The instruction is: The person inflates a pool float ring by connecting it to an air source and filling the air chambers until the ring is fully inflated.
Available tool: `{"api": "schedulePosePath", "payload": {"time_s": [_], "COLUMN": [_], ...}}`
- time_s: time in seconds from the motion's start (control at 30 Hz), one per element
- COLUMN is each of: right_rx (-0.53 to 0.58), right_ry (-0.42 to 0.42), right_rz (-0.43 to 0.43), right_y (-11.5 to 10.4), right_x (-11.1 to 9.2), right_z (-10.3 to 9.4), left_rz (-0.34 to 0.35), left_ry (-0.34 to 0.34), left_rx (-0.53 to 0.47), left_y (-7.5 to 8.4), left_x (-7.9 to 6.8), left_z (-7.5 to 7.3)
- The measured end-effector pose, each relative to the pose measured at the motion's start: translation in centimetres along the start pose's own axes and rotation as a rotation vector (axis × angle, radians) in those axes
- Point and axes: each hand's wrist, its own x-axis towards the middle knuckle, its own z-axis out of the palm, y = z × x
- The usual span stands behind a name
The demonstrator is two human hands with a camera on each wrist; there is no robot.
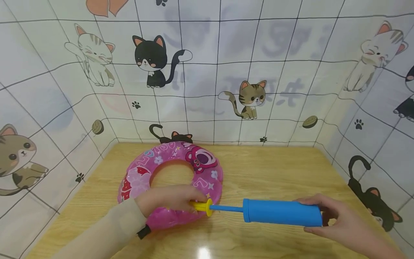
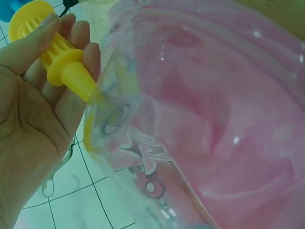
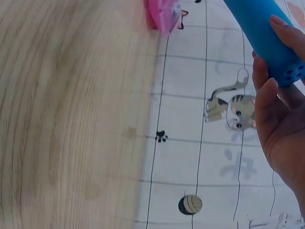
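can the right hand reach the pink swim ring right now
Probably not without letting go: the right hand holds the blue pump, which stretches between it and the swim ring.

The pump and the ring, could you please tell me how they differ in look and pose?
The pump is blue with a yellow end, the ring pink and patterned. The pump is straight, the ring round and open in the middle. The left hand and right hand hold the pump; the ring rests on the table. Both show in all three views.
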Motion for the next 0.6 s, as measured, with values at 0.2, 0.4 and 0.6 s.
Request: {"api": "schedulePosePath", "payload": {"time_s": [0.2, 0.4, 0.6], "right_rx": [-0.052, -0.108, -0.045], "right_ry": [0.012, -0.036, -0.147], "right_rz": [0.039, 0.165, 0.173], "right_y": [1.2, 2.0, 0.9], "right_x": [-1.0, -1.6, -1.1], "right_z": [-1.5, -2.3, -1.2], "left_rz": [-0.007, -0.005, -0.007], "left_ry": [0.026, 0.041, 0.05], "left_rx": [0.031, 0.01, 0.013], "left_y": [-0.6, -0.5, 0.1], "left_x": [-0.8, -1.6, -1.7], "left_z": [0.3, 0.4, 0.2]}}
